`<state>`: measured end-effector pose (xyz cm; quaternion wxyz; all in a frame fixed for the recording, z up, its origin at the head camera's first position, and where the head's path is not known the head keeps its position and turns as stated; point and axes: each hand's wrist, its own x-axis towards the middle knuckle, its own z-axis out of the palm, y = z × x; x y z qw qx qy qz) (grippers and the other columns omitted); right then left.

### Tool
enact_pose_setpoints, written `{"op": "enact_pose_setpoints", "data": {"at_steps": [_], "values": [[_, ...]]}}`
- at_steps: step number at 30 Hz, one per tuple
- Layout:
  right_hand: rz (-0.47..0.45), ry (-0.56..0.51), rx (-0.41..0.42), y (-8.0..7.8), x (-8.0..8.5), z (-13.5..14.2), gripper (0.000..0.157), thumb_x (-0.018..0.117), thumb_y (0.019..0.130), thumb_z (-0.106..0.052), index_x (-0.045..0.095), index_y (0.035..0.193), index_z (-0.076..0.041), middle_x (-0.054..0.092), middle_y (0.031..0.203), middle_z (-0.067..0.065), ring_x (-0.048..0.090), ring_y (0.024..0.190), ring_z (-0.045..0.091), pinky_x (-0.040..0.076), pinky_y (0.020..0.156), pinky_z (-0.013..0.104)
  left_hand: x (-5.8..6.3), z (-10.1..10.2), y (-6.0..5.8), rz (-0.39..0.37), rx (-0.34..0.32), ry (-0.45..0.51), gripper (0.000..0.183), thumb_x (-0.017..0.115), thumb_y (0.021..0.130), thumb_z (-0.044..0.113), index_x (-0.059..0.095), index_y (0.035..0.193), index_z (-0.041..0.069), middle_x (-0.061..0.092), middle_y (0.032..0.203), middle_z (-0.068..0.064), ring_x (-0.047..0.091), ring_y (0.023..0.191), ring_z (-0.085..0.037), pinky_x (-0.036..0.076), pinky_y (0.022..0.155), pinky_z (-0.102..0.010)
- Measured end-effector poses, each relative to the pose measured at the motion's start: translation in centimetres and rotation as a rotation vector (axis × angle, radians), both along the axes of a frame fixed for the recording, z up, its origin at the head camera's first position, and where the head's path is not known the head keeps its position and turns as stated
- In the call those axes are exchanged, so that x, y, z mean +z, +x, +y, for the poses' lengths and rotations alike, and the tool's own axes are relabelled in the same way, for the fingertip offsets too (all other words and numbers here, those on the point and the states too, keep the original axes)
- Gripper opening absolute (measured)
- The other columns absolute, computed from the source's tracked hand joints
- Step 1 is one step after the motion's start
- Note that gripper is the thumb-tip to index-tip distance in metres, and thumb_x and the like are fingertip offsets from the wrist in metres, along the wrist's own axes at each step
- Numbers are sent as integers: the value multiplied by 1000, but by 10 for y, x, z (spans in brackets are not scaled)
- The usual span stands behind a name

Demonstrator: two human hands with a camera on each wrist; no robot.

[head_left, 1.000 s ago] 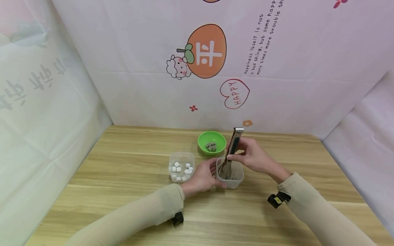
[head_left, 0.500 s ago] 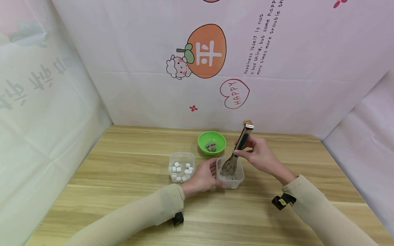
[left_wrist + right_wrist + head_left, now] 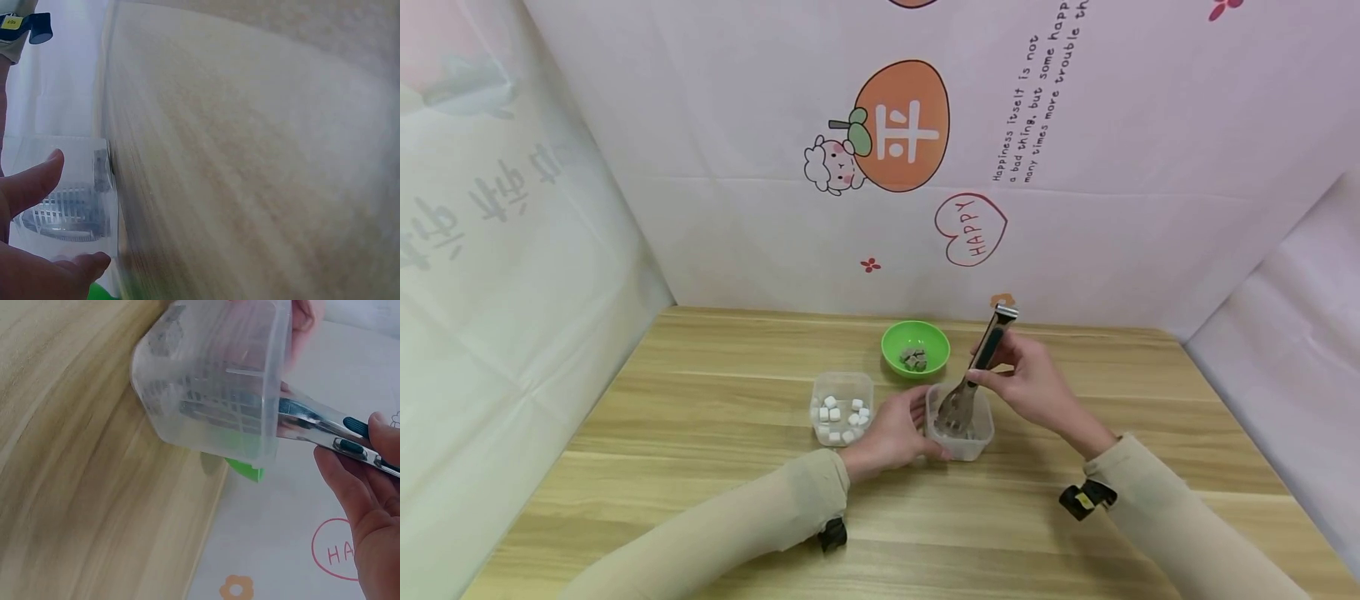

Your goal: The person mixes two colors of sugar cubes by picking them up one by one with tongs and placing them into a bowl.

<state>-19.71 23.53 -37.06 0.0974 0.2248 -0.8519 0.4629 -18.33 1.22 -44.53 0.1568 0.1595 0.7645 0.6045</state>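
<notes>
My right hand (image 3: pixel 1026 375) pinches a pair of metal tongs (image 3: pixel 988 346) with dark green grips between thumb and fingers. The slotted heads of the tongs reach down into a clear plastic container (image 3: pixel 979 446), with the handle leaning up to the right. My left hand (image 3: pixel 895 429) holds that container from its left side, thumb at the front and fingers behind. In the left wrist view, the thumb and a finger span the container (image 3: pixel 75 150). The right wrist view has the tongs (image 3: pixel 309 422) running through the mouth of the container (image 3: pixel 219 437). A few greyish bits show inside.
Left of my left hand stands a second clear container (image 3: pixel 842 383) with several small white cubes. Behind both containers, a green bowl (image 3: pixel 895 340) holds several grey-brown chunks. The wooden table (image 3: pixel 700 417) meets a printed white backdrop (image 3: pixel 760 250) at its back edge.
My right hand has shifted right, tipping the tongs from nearly upright to a rightward lean, their heads still in the container. My left hand and the container have stayed put.
</notes>
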Motion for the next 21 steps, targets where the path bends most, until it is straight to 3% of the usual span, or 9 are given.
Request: {"op": "enact_pose_setpoints", "data": {"at_steps": [12,21], "values": [[66,0,-63,-1,-5,-6,22,83,90,-1,70,107,-4,74,86,5,72,78,21,56,59,23,-1,-1,-1,3,-8,15,103,94,69,-9,40,157,-3,45,160,-18,46,145,-32,42,119,-34],[95,-3,-104,-1,1,-3,21,82,89,3,70,105,-1,74,84,7,71,74,22,55,56,22,-1,-1,0,-4,-10,24,104,94,69,-9,40,158,-3,45,161,-18,46,146,-32,41,119,-35]]}}
